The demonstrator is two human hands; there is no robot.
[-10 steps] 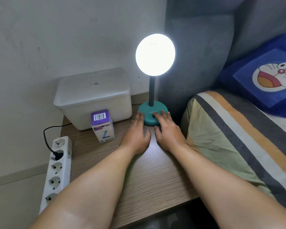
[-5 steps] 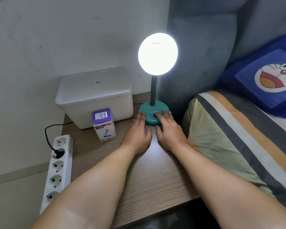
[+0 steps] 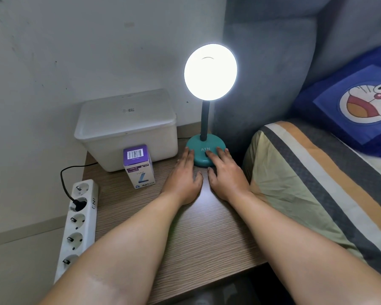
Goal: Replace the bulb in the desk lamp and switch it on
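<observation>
The desk lamp stands at the back of the wooden bedside table (image 3: 185,234). Its round bulb (image 3: 210,72) glows bright white on a dark flexible neck above a teal base (image 3: 204,144) marked ATN. My left hand (image 3: 182,176) lies flat on the table, fingertips touching the base's left edge. My right hand (image 3: 226,175) lies flat beside it, fingers resting on the front of the base near the dark switch. Neither hand holds anything. A purple and white bulb box (image 3: 139,166) stands to the left of my left hand.
A white lidded plastic box (image 3: 128,128) sits at the back left against the wall. A white power strip (image 3: 79,223) with one black plug in it hangs along the table's left edge. A bed with a striped pillow (image 3: 317,194) and a blue cartoon cushion (image 3: 356,102) borders the right.
The view has shifted slightly. Both hands stay flat at the lamp base and the lamp stays lit.
</observation>
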